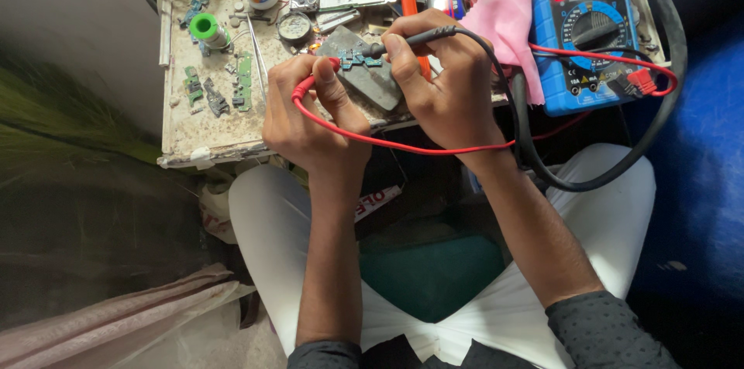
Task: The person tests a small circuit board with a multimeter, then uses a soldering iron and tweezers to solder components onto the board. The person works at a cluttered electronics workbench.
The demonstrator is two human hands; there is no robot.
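while the small circuit board (358, 59) lies on the grey plate (364, 78) at twelve o'clock on the counter (203, 122), our left hand (306, 117) pinches the red probe (316, 78) and our right hand (446, 86) grips the black probe (407, 39); a slipping tip could bridge contacts.

Both hands: left (310, 117), right (446, 86), fingers pinched, forearms converging.
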